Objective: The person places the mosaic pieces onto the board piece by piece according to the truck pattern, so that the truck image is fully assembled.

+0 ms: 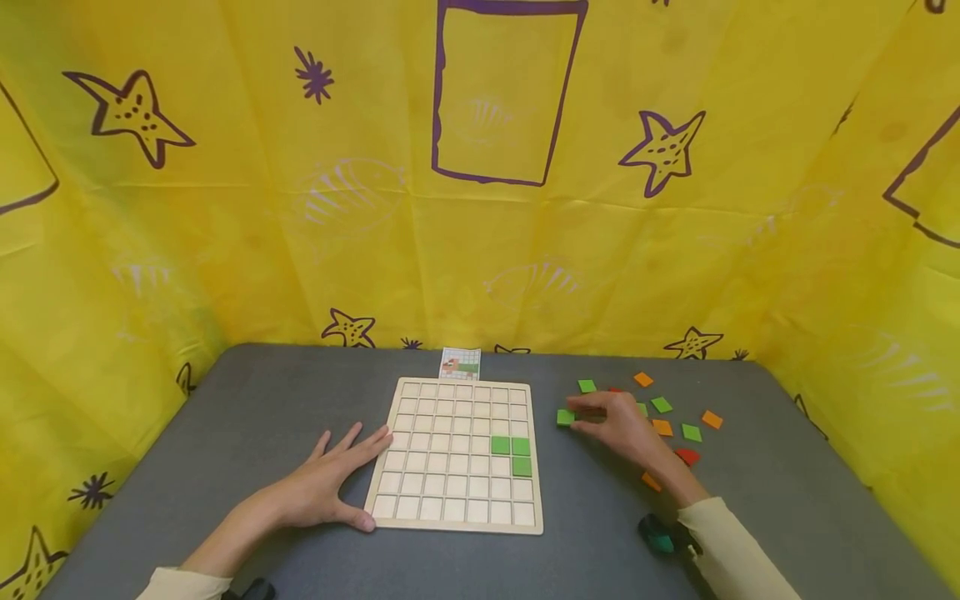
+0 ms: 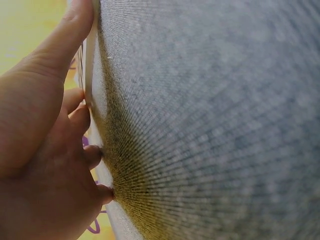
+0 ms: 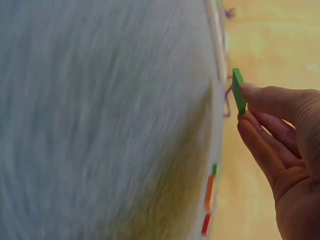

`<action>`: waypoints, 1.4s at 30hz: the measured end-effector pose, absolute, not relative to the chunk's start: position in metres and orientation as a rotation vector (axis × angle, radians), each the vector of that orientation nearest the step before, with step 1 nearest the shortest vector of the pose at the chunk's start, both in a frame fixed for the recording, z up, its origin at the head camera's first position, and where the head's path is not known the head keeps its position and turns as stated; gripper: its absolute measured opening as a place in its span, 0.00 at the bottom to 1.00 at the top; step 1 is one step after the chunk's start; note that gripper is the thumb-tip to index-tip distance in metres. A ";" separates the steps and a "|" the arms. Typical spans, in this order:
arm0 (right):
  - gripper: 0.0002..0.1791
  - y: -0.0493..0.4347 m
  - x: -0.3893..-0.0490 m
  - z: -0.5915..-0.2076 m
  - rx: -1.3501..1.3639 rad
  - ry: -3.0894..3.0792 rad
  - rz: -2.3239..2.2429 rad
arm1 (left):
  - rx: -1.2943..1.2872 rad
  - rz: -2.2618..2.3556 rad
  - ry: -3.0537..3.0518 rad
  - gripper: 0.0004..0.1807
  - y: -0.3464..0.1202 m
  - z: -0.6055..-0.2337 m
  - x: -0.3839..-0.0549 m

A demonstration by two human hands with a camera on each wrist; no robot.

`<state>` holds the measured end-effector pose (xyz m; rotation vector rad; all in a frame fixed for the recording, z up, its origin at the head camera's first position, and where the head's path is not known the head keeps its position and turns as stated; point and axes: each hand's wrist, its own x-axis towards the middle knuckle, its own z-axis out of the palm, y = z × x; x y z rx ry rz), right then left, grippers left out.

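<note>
Right hand is pinching one green tile between thumb and fingertips. Right wrist view: we're seeing it nearly edge-on, and it's looking raised off the table.

Relation that's mattering: the tile is sitting off the left side of the right hand, and the board is lying farther left, near but apart, so the tile is sitting between hand and board. Square tile, so we're reading no long axis.

Three set tiles are filling cells at the board's right side, somewhat closer to us than the pinched one.

Our left hand is gripping nothing: fingers spreading, one fingertip touching the board's left rim, thumb touching the near-left corner. So the left is nearer the board, the right nearer the loose tiles, which are lying around and beyond it. Card is lying at the board's far edge.
</note>
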<state>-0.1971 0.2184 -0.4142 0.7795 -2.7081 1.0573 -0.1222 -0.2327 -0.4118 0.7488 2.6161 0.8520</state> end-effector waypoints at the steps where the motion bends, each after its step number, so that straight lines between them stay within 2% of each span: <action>1: 0.20 0.216 -0.196 -0.413 0.786 -2.707 1.070 | 0.748 0.852 2.615 0.62 -0.233 -0.412 -0.122; 22: 0.19 0.179 -0.174 -0.407 0.933 -2.661 1.240 | 0.734 0.845 2.625 0.62 -0.233 -0.412 -0.122; 42: 0.17 0.152 -0.162 -0.418 1.038 -2.675 1.272 | 0.746 0.857 2.626 0.62 -0.233 -0.412 -0.122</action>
